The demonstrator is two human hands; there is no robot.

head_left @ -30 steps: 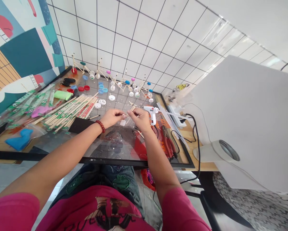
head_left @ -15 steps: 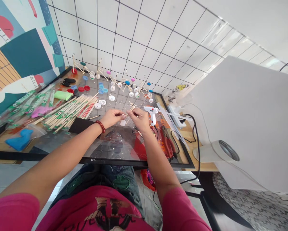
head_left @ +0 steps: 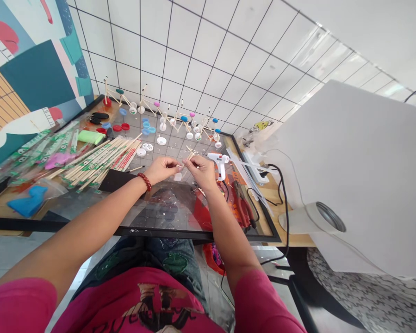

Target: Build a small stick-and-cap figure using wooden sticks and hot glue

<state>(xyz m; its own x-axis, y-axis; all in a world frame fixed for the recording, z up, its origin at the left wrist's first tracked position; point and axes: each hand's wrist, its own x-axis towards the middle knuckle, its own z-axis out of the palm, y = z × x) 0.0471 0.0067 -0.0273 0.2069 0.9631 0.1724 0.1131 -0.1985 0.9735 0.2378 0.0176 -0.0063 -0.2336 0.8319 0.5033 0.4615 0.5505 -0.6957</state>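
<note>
My left hand (head_left: 163,169) and my right hand (head_left: 203,170) meet over the glass tabletop (head_left: 159,208). Both pinch a small assembly of thin wooden sticks (head_left: 187,159) with a white bottle cap (head_left: 177,176) hanging under it. The left fingers close on the left end of the sticks, the right fingers on the right end. A red bead bracelet (head_left: 145,181) circles my left wrist. A white hot glue gun (head_left: 220,163) stands just right of my right hand.
Bundles of wrapped chopsticks (head_left: 100,162) lie left. Coloured bottle caps (head_left: 147,127) and several stick-and-cap models (head_left: 180,121) line the tiled wall. Red pliers (head_left: 240,201), a power strip (head_left: 258,171) and black cable (head_left: 284,199) sit right. A white board (head_left: 360,171) stands far right.
Almost nothing differs; both hands stay pinched on the stick assembly, with only a slight shift of the fingers and the cap.
</note>
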